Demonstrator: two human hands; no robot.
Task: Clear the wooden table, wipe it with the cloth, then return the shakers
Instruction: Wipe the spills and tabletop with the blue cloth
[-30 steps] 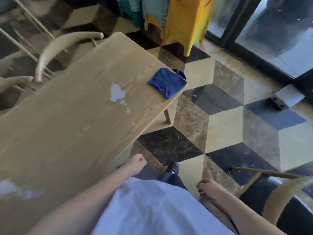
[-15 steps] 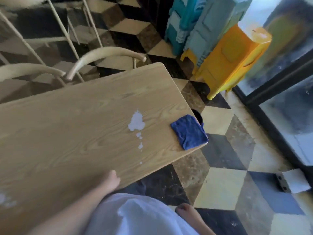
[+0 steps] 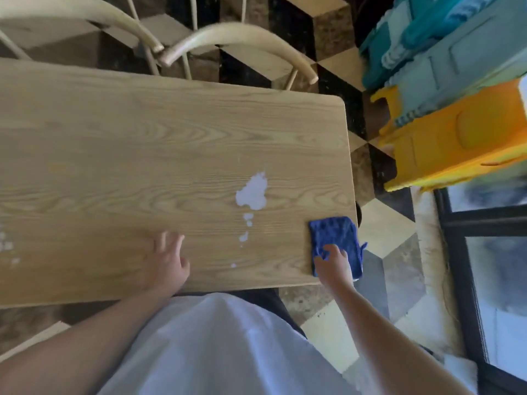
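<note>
The wooden table (image 3: 142, 155) fills the left and middle of the head view. A white spill (image 3: 252, 193) with small drops below it lies on the table's right half. The blue cloth (image 3: 333, 232) lies at the table's near right corner, slightly over the edge. My right hand (image 3: 332, 260) is on the cloth's near part, its fingers bent down into the fabric. My left hand (image 3: 169, 260) rests on the tabletop near the front edge, fingers spread. No shakers are in view.
Two pale curved chair backs (image 3: 239, 38) stand behind the table's far edge. Stacked teal (image 3: 445, 38) and yellow plastic stools (image 3: 462, 138) stand on the tiled floor to the right, beside a dark-framed glass door (image 3: 484, 252). Faint white specks (image 3: 7, 246) mark the table's left.
The view has swung to face the table squarely. My right hand has come up from my side onto the blue cloth. My left hand has moved from the table's edge onto the top.
</note>
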